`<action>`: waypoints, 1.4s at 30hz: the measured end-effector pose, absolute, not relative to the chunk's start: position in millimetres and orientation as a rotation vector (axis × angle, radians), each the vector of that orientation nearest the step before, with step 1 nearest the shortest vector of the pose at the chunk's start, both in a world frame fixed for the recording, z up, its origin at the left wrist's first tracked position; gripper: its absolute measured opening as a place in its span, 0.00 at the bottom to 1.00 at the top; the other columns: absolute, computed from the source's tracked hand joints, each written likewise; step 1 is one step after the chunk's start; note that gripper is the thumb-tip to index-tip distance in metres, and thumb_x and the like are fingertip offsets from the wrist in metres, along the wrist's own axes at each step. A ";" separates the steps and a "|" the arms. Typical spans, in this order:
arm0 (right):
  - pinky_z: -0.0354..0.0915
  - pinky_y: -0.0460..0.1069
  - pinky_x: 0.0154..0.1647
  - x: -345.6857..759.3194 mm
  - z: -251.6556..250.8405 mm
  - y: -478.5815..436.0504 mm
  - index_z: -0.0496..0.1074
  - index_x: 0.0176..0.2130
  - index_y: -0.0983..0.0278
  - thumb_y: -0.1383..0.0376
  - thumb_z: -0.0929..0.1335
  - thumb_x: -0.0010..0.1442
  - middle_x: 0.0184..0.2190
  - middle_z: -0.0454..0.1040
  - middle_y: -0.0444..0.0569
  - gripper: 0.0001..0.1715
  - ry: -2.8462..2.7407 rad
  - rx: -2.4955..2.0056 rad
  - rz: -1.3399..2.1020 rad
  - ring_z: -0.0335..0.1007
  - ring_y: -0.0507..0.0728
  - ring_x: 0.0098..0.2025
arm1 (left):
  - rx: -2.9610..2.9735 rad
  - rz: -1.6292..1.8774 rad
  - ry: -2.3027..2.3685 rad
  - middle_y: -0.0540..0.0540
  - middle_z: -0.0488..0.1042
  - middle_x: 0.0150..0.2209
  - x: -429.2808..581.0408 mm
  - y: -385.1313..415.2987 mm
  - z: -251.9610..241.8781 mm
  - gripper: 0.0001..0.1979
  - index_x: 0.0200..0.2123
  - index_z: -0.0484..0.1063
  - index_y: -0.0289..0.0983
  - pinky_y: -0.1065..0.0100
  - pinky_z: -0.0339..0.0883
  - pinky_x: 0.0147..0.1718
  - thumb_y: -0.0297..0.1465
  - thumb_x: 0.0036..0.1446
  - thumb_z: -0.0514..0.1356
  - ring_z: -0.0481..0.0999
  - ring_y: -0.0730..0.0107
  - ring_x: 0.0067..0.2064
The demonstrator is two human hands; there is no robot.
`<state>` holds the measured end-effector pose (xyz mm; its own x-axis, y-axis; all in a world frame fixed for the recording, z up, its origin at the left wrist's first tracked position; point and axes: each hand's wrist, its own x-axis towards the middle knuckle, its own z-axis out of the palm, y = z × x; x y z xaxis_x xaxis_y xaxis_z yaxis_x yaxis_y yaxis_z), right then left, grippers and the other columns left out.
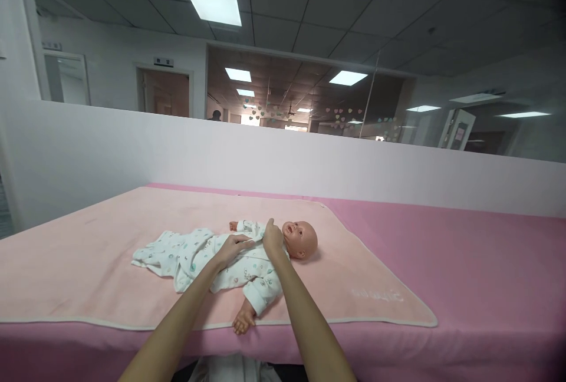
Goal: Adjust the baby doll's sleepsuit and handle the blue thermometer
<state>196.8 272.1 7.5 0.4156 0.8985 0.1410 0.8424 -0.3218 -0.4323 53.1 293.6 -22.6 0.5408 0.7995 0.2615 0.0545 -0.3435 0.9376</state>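
Soft printed cotton, the romper (194,255), is worn by a doll (303,239) laid on its back on a peach blanket (88,252) over the pink worktop (486,264). The left hand (234,246) is laid flat on the chest, fingers stretched out. The right hand (273,237) is curled at the collar (a pinch cannot be confirmed). The doll is judged light and hard-headed, so it is best held under the trunk, not by loose cloth.

Our left hand (234,247) and right hand (273,239) bare, both forearms (305,311) uncovered as far as we see, white clothing (230,369) low between our arms
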 end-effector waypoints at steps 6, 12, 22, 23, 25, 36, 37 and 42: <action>0.52 0.35 0.34 242.2 30.9 261.0 0.65 0.43 0.62 0.67 0.63 0.49 0.40 0.67 0.44 0.19 -1.682 -2.093 0.367 0.61 0.40 0.34 | 2.197 0.954 0.782 0.47 0.69 0.45 52.5 280.5 -30.1 0.18 0.36 0.73 0.38 0.68 0.57 0.50 0.45 0.46 0.60 0.66 0.68 0.48; 0.49 0.35 0.34 298.1 56.5 268.6 0.63 0.47 0.62 0.60 0.56 0.55 0.46 0.64 0.44 0.21 -1.453 -2.101 0.156 0.59 0.41 0.40 | 2.582 1.007 0.950 0.49 0.68 0.47 51.8 260.9 -39.4 0.25 0.47 0.64 0.41 0.62 0.56 0.51 0.48 0.48 0.57 0.66 0.66 0.49; 0.47 0.37 0.27 326.5 36.4 259.5 0.71 0.36 0.69 0.51 0.58 0.51 0.33 0.69 0.48 0.27 -1.548 -2.168 0.251 0.57 0.40 0.27 | 2.752 1.133 1.086 0.46 0.68 0.49 63.5 252.2 -60.8 0.21 0.49 0.63 0.38 0.59 0.49 0.56 0.42 0.57 0.48 0.61 0.65 0.55; 0.48 0.36 0.29 326.4 37.1 258.4 0.70 0.40 0.68 0.54 0.59 0.51 0.37 0.69 0.47 0.25 -1.567 -2.153 0.249 0.59 0.40 0.30 | 2.741 1.114 1.091 0.46 0.67 0.50 62.8 251.1 -61.0 0.21 0.50 0.63 0.38 0.60 0.48 0.57 0.42 0.57 0.48 0.61 0.65 0.56; 0.50 0.34 0.32 326.5 38.8 255.9 0.68 0.46 0.64 0.58 0.58 0.51 0.44 0.67 0.45 0.24 -1.610 -2.128 0.272 0.60 0.39 0.34 | 2.717 1.104 1.094 0.46 0.67 0.50 61.7 247.9 -60.0 0.23 0.50 0.63 0.38 0.61 0.47 0.57 0.44 0.56 0.48 0.61 0.65 0.56; 0.46 0.38 0.29 321.1 35.1 246.8 0.71 0.35 0.70 0.57 0.54 0.54 0.31 0.69 0.50 0.25 -1.632 -2.273 0.234 0.54 0.40 0.25 | 2.143 0.791 1.541 0.40 0.72 0.37 88.6 330.4 13.9 0.27 0.53 0.52 0.33 0.67 0.62 0.34 0.42 0.59 0.31 0.74 0.66 0.33; 0.45 0.38 0.28 320.3 34.6 247.2 0.71 0.35 0.70 0.57 0.54 0.53 0.31 0.69 0.49 0.25 -1.627 -2.278 0.223 0.53 0.40 0.24 | 2.184 0.763 1.581 0.36 0.70 0.42 89.5 341.8 14.0 0.25 0.54 0.51 0.31 0.64 0.63 0.37 0.38 0.59 0.35 0.73 0.61 0.40; 0.45 0.38 0.28 318.5 34.3 248.4 0.71 0.33 0.69 0.58 0.54 0.53 0.30 0.69 0.49 0.24 -1.620 -2.284 0.206 0.53 0.40 0.24 | 2.548 0.507 1.449 0.37 0.53 0.59 85.8 371.3 -14.9 0.31 0.60 0.46 0.32 0.57 0.52 0.55 0.29 0.52 0.49 0.53 0.58 0.60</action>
